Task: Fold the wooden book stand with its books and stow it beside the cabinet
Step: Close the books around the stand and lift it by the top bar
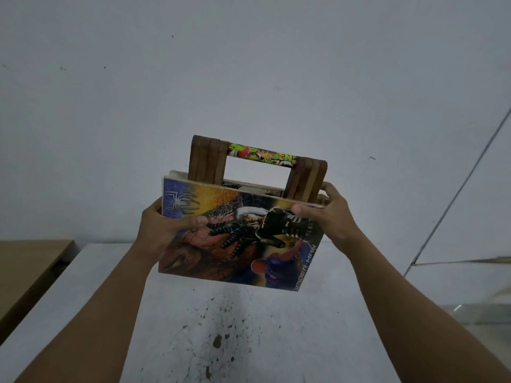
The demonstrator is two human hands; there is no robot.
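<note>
Above the table: both hands hold the folded stand in the air, in front of a plain wall.
Wooden top [30,269]: one, at the far left edge, lower than the stand and apart from it.
Table [249,327]: one, white, with dark specks on it; it lies under the stand and does not touch it.
Left hand [163,230]: fingers closed on the left edge of the stand, thumb pressed flat on the front cover, the other fingers behind, hidden.
Stand [257,172]: one, folded flat with the books inside, held upright but tilted, the right side lower. Its long axis runs left to right. The handle side points up, toward the wall.
Uprights: two groups of wooden slats, one on the left [206,158] and one on the right [305,179].
Handle bar [262,154]: one, with a green cartoon wrap, joining the two groups at the top.
Books [240,236]: the front cover shows Spider-Man; page edges show behind it, and I cannot tell how many books.
Right hand [329,214]: fingers closed on the upper right corner of the stand, thumb on the front, fingers curled behind.
</note>
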